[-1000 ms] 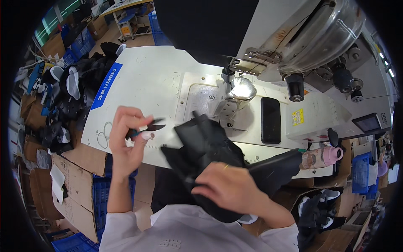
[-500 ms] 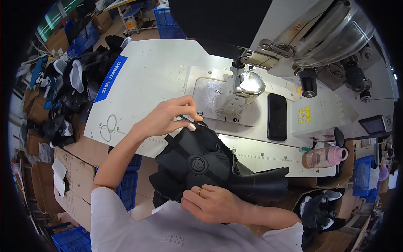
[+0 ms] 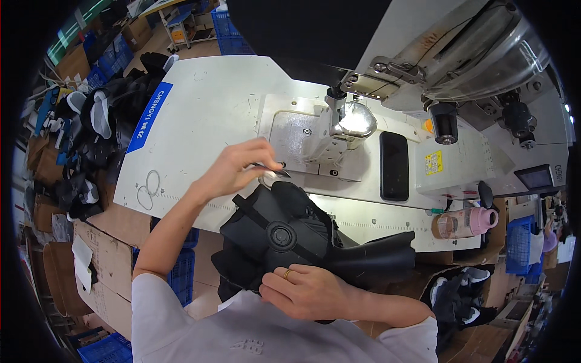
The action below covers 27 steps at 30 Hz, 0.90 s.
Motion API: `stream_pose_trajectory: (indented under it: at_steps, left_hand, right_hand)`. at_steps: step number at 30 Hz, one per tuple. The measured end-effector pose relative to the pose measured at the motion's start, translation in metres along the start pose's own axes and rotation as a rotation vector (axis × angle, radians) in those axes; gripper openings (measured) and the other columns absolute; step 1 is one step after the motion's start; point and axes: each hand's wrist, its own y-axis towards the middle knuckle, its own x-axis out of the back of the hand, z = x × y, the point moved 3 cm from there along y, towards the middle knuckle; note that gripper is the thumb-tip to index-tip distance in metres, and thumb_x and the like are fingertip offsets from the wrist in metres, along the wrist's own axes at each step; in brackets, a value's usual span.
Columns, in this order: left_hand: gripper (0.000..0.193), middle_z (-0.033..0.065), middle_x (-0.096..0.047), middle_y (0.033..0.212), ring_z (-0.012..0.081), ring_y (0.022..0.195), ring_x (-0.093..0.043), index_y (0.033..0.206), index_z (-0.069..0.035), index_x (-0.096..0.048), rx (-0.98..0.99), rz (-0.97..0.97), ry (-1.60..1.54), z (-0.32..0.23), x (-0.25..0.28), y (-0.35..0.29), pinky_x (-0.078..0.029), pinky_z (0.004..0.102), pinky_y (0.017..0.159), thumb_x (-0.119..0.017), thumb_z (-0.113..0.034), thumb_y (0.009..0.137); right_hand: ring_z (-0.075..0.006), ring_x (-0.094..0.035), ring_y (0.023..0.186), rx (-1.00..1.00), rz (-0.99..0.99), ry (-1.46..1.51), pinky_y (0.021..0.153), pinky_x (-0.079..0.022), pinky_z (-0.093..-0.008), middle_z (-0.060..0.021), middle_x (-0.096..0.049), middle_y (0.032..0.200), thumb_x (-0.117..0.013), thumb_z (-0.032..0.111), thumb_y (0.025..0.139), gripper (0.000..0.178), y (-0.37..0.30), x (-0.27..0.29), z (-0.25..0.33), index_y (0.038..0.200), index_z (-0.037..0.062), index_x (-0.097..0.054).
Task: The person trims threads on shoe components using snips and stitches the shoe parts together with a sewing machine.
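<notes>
A black sewn piece with a round ridged disc and a strap (image 3: 282, 235), looking like a boot upper, lies bunched between my body and the machine table. My right hand (image 3: 308, 292), with a ring on one finger, is closed on its near edge. Just above its far edge, my left hand (image 3: 242, 166) pinches a small dark pointed tool (image 3: 282, 173); its exact kind cannot be made out. A curved black flap (image 3: 378, 257) extends to the right, and I cannot tell whether it belongs to the same piece.
Beyond my hands stands a sewing machine with a lit metal post (image 3: 351, 121) on a white table (image 3: 206, 103). A black phone (image 3: 394, 166) and a pink-capped bottle (image 3: 463, 222) lie to the right. Thin rings (image 3: 148, 189) lie left. Black shoe parts (image 3: 103, 121) pile up beyond the left edge.
My left hand has come slightly away from the piece's far edge, and the pointed tool now shows in its fingers. The right hand keeps its grip. The whole view has shifted slightly.
</notes>
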Motion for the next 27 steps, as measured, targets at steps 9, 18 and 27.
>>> stream_pose_trajectory:
  at_steps: [9, 18, 27]
  left_hand:
    - [0.025, 0.0048, -0.063, 0.099, 0.0175, 0.093, -0.062, 0.101, -0.007, -0.072, -0.089, 0.174, 0.09, -0.005, -0.01, 0.006, -0.05, 0.0333, 0.081, -0.072, 0.006, 0.079]
    - [0.031, 0.0081, -0.062, 0.098, 0.0198, 0.092, -0.061, 0.106, -0.003, -0.069, 0.069, -0.141, -0.067, -0.052, 0.009, -0.001, -0.047, 0.0291, 0.082, -0.068, 0.007, 0.077]
    - [0.038, 0.0063, -0.058, 0.112, 0.0314, 0.093, -0.064, 0.118, -0.011, -0.062, 0.146, 0.232, 0.026, -0.083, -0.033, -0.019, -0.052, 0.0404, 0.077, -0.069, -0.003, 0.082]
  right_hand:
    - [-0.0117, -0.052, 0.075, 0.008, -0.025, -0.01, 0.062, -0.042, -0.0242, -0.0016, -0.048, 0.086, -0.065, 0.012, 0.08, 0.007, -0.002, 0.0, 0.001, 0.081, 0.0056, -0.062]
    - [-0.013, -0.055, 0.077, 0.007, -0.053, -0.039, 0.064, -0.043, -0.0248, -0.0014, -0.053, 0.088, -0.07, 0.015, 0.08, 0.013, -0.006, 0.001, 0.001, 0.086, 0.0052, -0.066]
    - [-0.036, -0.051, 0.121, -0.768, -0.493, -0.755, 0.099, -0.038, -0.0503, -0.0171, -0.052, 0.135, -0.084, 0.061, 0.067, 0.086, -0.061, 0.078, -0.02, 0.128, 0.0044, -0.06]
